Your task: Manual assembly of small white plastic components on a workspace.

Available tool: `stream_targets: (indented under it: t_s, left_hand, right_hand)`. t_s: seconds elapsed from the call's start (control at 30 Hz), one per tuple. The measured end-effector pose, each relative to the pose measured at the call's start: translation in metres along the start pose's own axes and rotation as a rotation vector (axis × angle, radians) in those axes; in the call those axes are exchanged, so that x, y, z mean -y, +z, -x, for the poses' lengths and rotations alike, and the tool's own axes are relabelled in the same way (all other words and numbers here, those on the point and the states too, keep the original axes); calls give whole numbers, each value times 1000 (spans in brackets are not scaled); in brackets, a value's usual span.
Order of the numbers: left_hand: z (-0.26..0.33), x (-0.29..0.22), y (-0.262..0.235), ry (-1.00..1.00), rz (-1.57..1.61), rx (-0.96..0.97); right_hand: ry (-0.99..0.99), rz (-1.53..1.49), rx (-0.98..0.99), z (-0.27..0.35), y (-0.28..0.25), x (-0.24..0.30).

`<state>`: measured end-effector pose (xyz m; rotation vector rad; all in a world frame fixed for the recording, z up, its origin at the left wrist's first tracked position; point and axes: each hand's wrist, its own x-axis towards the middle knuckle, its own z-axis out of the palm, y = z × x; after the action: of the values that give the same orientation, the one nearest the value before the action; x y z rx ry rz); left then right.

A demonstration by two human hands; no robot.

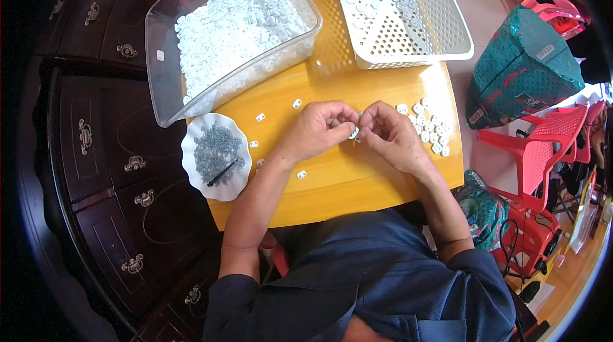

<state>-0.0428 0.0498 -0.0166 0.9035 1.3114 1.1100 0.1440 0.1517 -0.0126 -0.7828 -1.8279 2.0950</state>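
Over the yellow table (332, 198), my left hand (319, 128) and my right hand (393, 137) meet fingertip to fingertip. Both pinch a small white plastic piece (354, 133), which the fingers mostly cover. Beside my left hand lie a few loose white pieces with holes, such as one piece (297, 104) and another piece (301, 174). To the right of my right hand is a cluster of similar white pieces (431, 126). Left of my left forearm, a white scalloped bowl (191, 164) holds many small grey, spring-like parts (216, 144) and a thin black stick-shaped tool (221, 173).
A clear plastic bin (165, 90) heaped with white pieces stands at the far left, a white perforated basket (447, 26) of them at the far right. Dark drawers (96, 144) line the left. Green bags (523, 67) and red plastic chairs (539, 157) stand to the right.
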Motion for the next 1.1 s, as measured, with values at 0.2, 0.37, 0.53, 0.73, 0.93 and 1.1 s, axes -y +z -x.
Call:
stream_targets:
  t_s: [0.2,0.37,0.53,0.73,0.93,1.1]
  left_hand:
    - [-1,4,2,23,88,-19]
    - [-2,4,2,39,112,-23]
    - [-2,0,1,47,68,-54]
    - [-1,-3,2,39,56,-58]
    - [-1,-5,7,82,11,-124]
    - [7,-19,14,188,-234,-184]
  right_hand:
    - [-21,-8,-55,0,2,-5]
    - [-32,-17,-93,0,4,-5]
    - [-34,-27,-83,-2,1,-9]
    - [13,-84,-40,-2,0,-6]
    - [36,-73,-19,-3,0,-1]
    - [78,-136,-43,-4,0,12]
